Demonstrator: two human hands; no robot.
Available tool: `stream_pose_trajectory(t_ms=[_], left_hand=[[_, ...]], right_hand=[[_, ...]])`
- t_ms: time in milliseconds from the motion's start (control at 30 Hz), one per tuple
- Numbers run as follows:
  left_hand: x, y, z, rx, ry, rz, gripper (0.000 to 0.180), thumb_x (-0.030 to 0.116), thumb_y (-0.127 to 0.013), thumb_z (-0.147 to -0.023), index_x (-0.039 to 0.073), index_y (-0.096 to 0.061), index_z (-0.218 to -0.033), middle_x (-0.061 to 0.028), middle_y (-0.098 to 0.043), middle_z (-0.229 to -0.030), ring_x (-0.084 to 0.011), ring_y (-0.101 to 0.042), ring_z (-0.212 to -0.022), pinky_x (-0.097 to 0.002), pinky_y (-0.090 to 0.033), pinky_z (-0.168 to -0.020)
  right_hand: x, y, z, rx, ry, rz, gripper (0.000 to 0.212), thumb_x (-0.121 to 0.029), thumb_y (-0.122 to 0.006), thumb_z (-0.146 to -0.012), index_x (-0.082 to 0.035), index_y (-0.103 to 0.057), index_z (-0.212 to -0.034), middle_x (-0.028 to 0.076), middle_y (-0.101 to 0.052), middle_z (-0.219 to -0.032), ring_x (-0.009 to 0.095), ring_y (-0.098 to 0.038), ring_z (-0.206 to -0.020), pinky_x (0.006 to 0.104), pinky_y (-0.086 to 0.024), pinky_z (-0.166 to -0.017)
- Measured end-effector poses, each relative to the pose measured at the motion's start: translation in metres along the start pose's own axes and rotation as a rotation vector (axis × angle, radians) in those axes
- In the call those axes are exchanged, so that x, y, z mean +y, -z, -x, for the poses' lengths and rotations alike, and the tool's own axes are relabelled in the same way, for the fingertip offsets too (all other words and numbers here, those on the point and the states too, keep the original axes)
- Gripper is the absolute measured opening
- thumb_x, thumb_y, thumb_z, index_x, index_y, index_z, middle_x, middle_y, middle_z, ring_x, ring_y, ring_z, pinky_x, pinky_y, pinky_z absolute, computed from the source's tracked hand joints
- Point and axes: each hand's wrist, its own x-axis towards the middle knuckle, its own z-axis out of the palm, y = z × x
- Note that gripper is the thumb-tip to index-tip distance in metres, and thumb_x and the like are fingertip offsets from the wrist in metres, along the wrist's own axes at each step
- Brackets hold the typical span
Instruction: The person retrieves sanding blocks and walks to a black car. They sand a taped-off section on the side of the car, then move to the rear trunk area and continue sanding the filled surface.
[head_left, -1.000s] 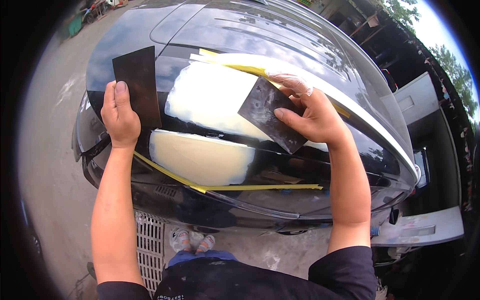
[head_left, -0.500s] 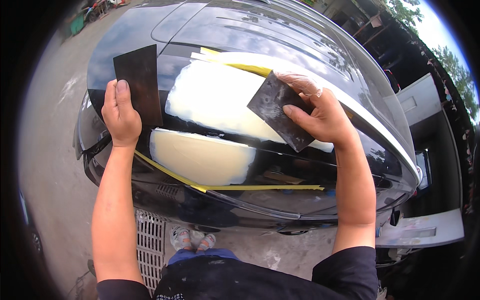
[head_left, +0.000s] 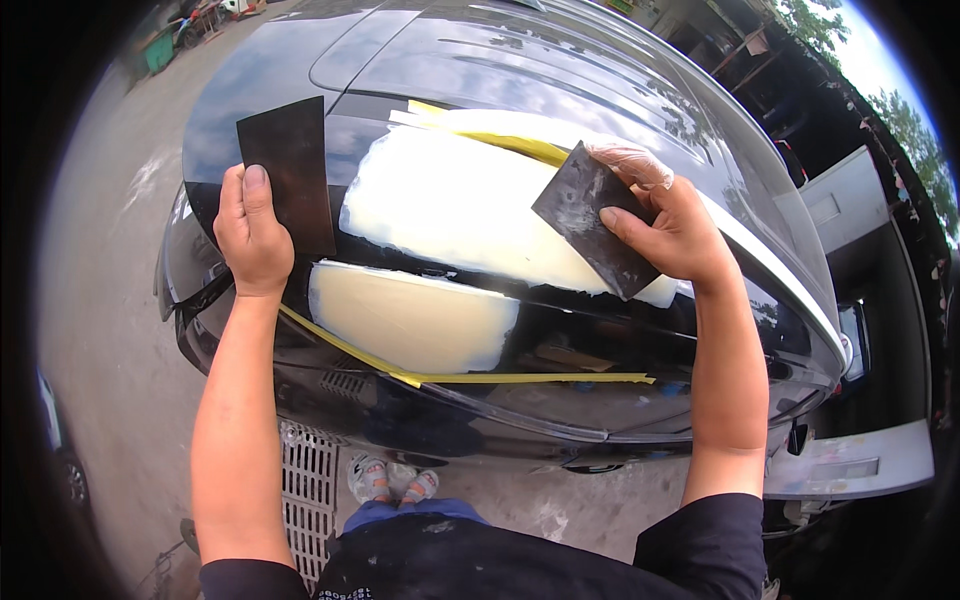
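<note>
My left hand [head_left: 255, 240] is closed on a dark rectangular filler spreader [head_left: 290, 165], thumb on its face, raised over the left end of a black car panel. In my right hand [head_left: 685, 240] is a second dark filler spreader [head_left: 580, 225], tilted and smeared with pale filler. Thin clear plastic [head_left: 630, 162] wraps fingers of that hand. Between the hands lies a large cream filler patch [head_left: 450, 195]; the right spreader covers part of its right end in view. Whether it touches the panel I cannot tell. Below a panel gap is a smaller cream patch [head_left: 410, 318].
Yellow masking tape [head_left: 530, 379] runs below the lower patch, and more yellow tape [head_left: 540, 150] borders the upper one. The black car [head_left: 430, 65] fills the middle. A slotted grate [head_left: 308, 475] is by my feet. Pale loose panels [head_left: 850, 465] stand at the right.
My right hand and its spreader have moved right along the upper patch, uncovering more of it. My left hand keeps about the same place over the car; the whole view has shifted slightly.
</note>
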Motion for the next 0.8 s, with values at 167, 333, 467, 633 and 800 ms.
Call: stream_pose_trajectory(t_ms=[167, 333, 467, 633, 800], left_hand=[[-0.006, 0.002, 0.002, -0.036, 0.059, -0.032, 0.030, 0.026, -0.042, -0.101, 0.000, -0.050, -0.089, -0.0014, -0.039, -0.071, -0.0123, -0.036, -0.067, -0.0257, -0.033, -0.061], [-0.004, 0.001, -0.001, 0.012, -0.014, 0.002, 0.028, 0.024, -0.045, -0.100, 0.001, -0.050, -0.085, 0.0026, -0.038, -0.063, -0.0069, -0.033, -0.058, -0.0235, -0.028, -0.052], [-0.003, 0.005, 0.001, -0.044, 0.066, -0.038, 0.030, 0.027, -0.041, -0.101, 0.001, -0.050, -0.088, -0.0012, -0.039, -0.070, -0.0124, -0.035, -0.067, -0.0260, -0.033, -0.060], [-0.003, 0.003, 0.002, -0.046, 0.055, -0.019, 0.030, 0.027, -0.041, -0.101, 0.001, -0.049, -0.087, -0.0007, -0.039, -0.070, -0.0117, -0.034, -0.067, -0.0258, -0.033, -0.060], [-0.004, 0.000, -0.001, -0.022, 0.032, 0.012, 0.028, 0.024, -0.043, -0.101, 0.001, -0.050, -0.086, 0.0026, -0.037, -0.066, -0.0081, -0.032, -0.062, -0.0241, -0.029, -0.055]], right_hand=[[-0.013, -0.018, -0.017, -0.028, 0.228, 0.177, 0.053, -0.002, -0.061, -0.080, -0.011, -0.051, -0.131, 0.018, -0.063, -0.115, 0.035, -0.062, -0.101, 0.0382, -0.048, -0.092], [-0.005, -0.009, -0.009, 0.028, 0.284, 0.221, 0.052, -0.001, -0.060, -0.080, -0.012, -0.052, -0.129, 0.015, -0.064, -0.116, 0.034, -0.062, -0.102, 0.0377, -0.049, -0.091], [-0.015, -0.014, -0.015, -0.019, 0.284, 0.210, 0.052, 0.000, -0.059, -0.080, -0.012, -0.052, -0.129, 0.015, -0.063, -0.117, 0.036, -0.059, -0.106, 0.0381, -0.047, -0.093], [-0.018, -0.022, -0.011, -0.115, 0.211, 0.228, 0.052, -0.001, -0.060, -0.080, -0.013, -0.052, -0.130, 0.014, -0.064, -0.114, 0.035, -0.061, -0.102, 0.0391, -0.048, -0.091], [-0.010, 0.003, -0.001, 0.006, -0.151, -0.169, 0.054, 0.004, -0.057, -0.078, -0.010, -0.050, -0.130, 0.017, -0.061, -0.120, 0.033, -0.059, -0.111, 0.0408, -0.046, -0.096]])
